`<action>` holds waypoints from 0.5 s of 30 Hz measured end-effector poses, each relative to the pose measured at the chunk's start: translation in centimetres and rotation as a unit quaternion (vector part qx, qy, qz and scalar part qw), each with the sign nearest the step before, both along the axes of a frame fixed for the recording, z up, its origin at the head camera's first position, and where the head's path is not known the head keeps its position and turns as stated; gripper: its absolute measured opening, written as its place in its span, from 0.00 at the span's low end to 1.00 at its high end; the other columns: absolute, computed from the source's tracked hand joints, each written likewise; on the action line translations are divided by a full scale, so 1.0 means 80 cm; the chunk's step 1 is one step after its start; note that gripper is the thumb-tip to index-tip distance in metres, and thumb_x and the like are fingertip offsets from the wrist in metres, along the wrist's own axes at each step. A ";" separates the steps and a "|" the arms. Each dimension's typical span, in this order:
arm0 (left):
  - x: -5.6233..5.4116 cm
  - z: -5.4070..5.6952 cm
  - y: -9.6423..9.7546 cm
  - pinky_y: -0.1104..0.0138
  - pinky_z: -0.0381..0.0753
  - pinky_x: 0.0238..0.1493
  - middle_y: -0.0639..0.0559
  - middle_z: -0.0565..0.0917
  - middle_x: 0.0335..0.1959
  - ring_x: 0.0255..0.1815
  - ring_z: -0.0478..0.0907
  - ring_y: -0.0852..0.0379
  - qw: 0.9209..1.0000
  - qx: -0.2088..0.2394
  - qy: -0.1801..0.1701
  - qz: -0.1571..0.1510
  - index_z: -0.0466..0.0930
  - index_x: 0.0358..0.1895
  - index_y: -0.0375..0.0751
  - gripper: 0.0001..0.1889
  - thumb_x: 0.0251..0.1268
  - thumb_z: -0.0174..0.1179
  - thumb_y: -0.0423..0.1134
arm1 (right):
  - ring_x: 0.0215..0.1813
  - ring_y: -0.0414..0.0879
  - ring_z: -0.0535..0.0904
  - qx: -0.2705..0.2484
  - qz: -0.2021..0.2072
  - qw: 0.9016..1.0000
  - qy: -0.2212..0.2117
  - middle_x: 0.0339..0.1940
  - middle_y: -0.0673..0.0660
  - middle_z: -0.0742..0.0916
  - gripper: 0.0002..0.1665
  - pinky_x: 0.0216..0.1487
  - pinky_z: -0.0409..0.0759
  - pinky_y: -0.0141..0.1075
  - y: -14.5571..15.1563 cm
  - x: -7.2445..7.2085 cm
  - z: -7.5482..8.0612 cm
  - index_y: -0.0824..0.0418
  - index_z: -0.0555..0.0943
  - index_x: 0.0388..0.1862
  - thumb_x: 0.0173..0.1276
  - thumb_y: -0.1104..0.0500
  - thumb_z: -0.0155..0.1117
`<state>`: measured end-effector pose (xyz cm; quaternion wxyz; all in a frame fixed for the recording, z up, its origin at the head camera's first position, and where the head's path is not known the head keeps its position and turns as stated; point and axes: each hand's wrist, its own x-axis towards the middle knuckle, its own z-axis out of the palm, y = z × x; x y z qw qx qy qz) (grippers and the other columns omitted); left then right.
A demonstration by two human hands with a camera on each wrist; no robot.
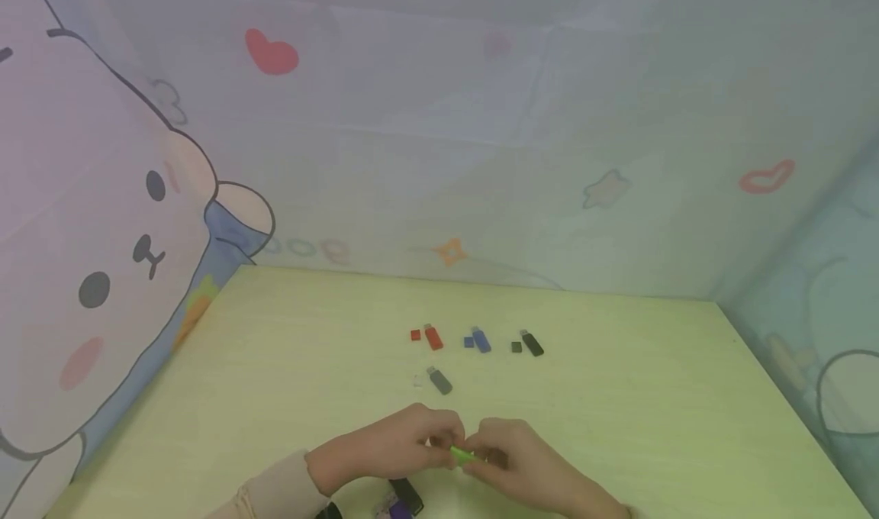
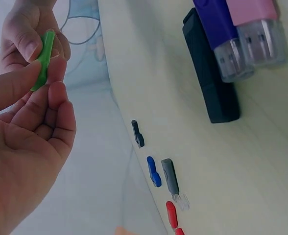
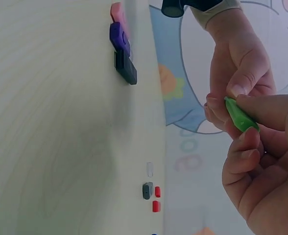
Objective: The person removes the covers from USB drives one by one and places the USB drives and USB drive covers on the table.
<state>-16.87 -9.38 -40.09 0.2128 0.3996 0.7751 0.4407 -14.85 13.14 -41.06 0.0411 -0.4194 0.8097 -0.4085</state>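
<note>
In front of the person, both hands meet at a small green USB stick (image 1: 463,455). The left hand (image 1: 405,444) pinches it between thumb and fingers from the left. From the other side, the right hand (image 1: 525,458) holds it between thumb and fingertips. In the left wrist view the green USB stick (image 2: 45,61) is tilted, held above the table. Fingers cover its ends, so I cannot tell whether its cap is on. Close below the left hand lie a black USB stick (image 1: 408,496), a purple one (image 1: 400,510) and a pink one (image 2: 252,11).
Farther back on the pale table (image 1: 618,397) lie uncapped USB sticks: red (image 1: 434,337), blue (image 1: 482,340), black (image 1: 532,343) and grey (image 1: 440,381). Each has a small cap at its left; the grey stick's cap (image 1: 417,381) is clear. Printed cloth (image 1: 426,122) hangs behind.
</note>
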 end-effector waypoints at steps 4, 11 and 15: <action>0.000 -0.001 0.000 0.74 0.74 0.38 0.48 0.87 0.31 0.28 0.73 0.73 1.000 0.007 -0.004 0.000 0.77 0.40 0.41 0.04 0.65 0.59 0.31 | 0.26 0.26 0.64 -0.018 0.012 1.000 0.007 0.21 0.46 0.74 0.10 0.25 0.71 0.23 0.000 -0.001 -0.001 0.60 0.85 0.45 0.65 0.63 0.66; 0.002 -0.006 -0.001 0.76 0.69 0.30 0.48 0.86 0.29 0.26 0.69 0.71 1.000 0.000 -0.027 0.005 0.77 0.39 0.41 0.04 0.63 0.60 0.31 | 0.26 0.26 0.64 -0.022 0.027 0.999 -0.023 0.21 0.47 0.76 0.08 0.25 0.70 0.23 -0.001 -0.001 -0.007 0.60 0.86 0.43 0.66 0.63 0.64; 0.003 -0.010 -0.002 0.76 0.69 0.29 0.43 0.86 0.30 0.27 0.70 0.72 0.999 0.006 -0.036 0.001 0.77 0.39 0.40 0.03 0.64 0.60 0.31 | 0.25 0.25 0.63 -0.026 0.038 0.999 -0.016 0.20 0.48 0.75 0.08 0.24 0.69 0.22 -0.001 -0.002 -0.013 0.61 0.86 0.43 0.66 0.63 0.64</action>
